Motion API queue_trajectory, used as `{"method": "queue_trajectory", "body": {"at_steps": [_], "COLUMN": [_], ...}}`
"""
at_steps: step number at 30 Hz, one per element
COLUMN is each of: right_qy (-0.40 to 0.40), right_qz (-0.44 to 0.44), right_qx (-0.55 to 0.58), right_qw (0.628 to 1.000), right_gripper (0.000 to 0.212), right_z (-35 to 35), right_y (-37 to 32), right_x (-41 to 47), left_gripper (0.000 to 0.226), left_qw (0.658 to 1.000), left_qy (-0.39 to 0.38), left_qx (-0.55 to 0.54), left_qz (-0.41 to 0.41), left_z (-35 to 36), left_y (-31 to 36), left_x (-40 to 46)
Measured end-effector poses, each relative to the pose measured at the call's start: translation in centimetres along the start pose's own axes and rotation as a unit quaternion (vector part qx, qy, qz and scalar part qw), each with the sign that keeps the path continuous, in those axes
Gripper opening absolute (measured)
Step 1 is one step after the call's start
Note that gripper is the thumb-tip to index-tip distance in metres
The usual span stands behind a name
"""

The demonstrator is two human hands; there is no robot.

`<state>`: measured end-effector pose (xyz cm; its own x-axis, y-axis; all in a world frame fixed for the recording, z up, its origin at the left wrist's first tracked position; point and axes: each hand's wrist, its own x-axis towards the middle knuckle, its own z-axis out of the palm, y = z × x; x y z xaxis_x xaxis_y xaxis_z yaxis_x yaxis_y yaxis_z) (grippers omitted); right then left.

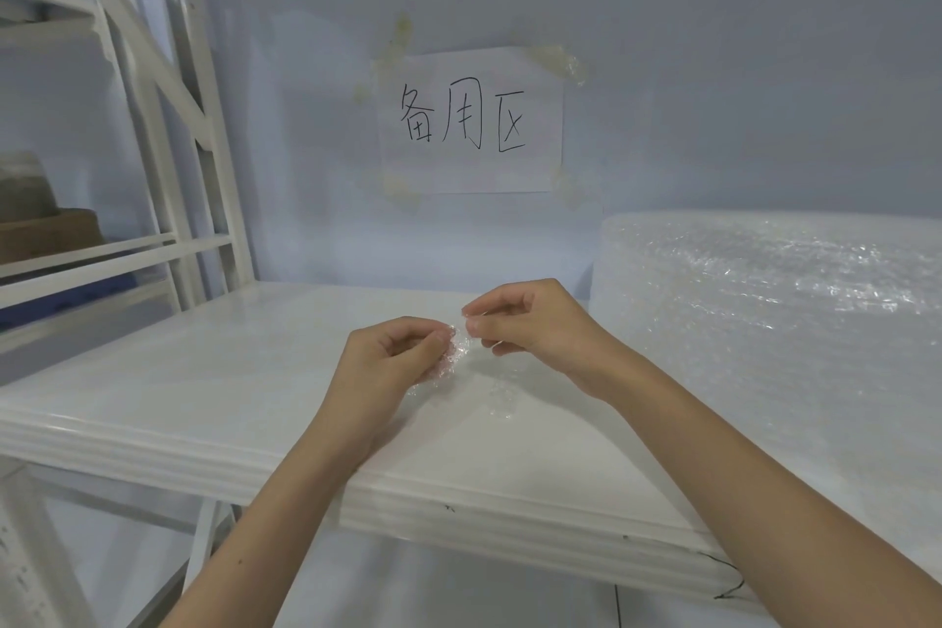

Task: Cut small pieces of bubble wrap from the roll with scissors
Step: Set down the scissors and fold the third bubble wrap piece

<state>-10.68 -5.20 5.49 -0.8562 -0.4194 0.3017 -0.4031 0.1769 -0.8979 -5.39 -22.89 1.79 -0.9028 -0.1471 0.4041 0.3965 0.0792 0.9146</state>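
Observation:
A small clear piece of bubble wrap (455, 351) is held above the white shelf (214, 372) between both hands. My left hand (392, 362) pinches its left side with thumb and curled fingers. My right hand (530, 326) pinches its upper right edge. Another small clear scrap (502, 403) lies on the shelf just below the hands. The big roll of bubble wrap (764, 321) lies on the shelf at the right, close to my right forearm. No scissors are in view.
A paper sign with handwritten characters (469, 120) is taped to the blue back wall. White rack uprights (204, 143) stand at the left, with a brown box (46, 230) on the neighbouring shelf. The shelf's front edge (306, 474) runs under my forearms.

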Motion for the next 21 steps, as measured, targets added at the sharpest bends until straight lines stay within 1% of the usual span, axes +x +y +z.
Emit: {"method": "queue_trajectory", "body": {"at_steps": [5, 10, 17, 21], "right_qy": [0.019, 0.027, 0.01, 0.004], "right_qz": [-0.001, -0.005, 0.004, 0.012], "right_qx": [0.004, 0.002, 0.007, -0.011], "right_qw": [1.0, 1.0, 1.0, 1.0], "right_gripper": [0.016, 0.006, 0.012, 0.013], "right_z": [0.0, -0.1, -0.1, 0.0], "right_y": [0.2, 0.3, 0.5, 0.3], "right_x": [0.4, 0.6, 0.8, 1.3], "left_gripper": [0.011, 0.011, 0.012, 0.01], "left_qw": [1.0, 1.0, 0.999, 0.999], "left_qy": [-0.004, 0.007, 0.009, 0.018], "left_qx": [0.01, 0.008, 0.03, 0.044], "left_qz": [0.002, -0.01, -0.011, -0.007], "left_z": [0.1, -0.1, -0.2, -0.1], "left_y": [0.1, -0.1, -0.1, 0.0], "left_x": [-0.1, 0.0, 0.0, -0.1]}}
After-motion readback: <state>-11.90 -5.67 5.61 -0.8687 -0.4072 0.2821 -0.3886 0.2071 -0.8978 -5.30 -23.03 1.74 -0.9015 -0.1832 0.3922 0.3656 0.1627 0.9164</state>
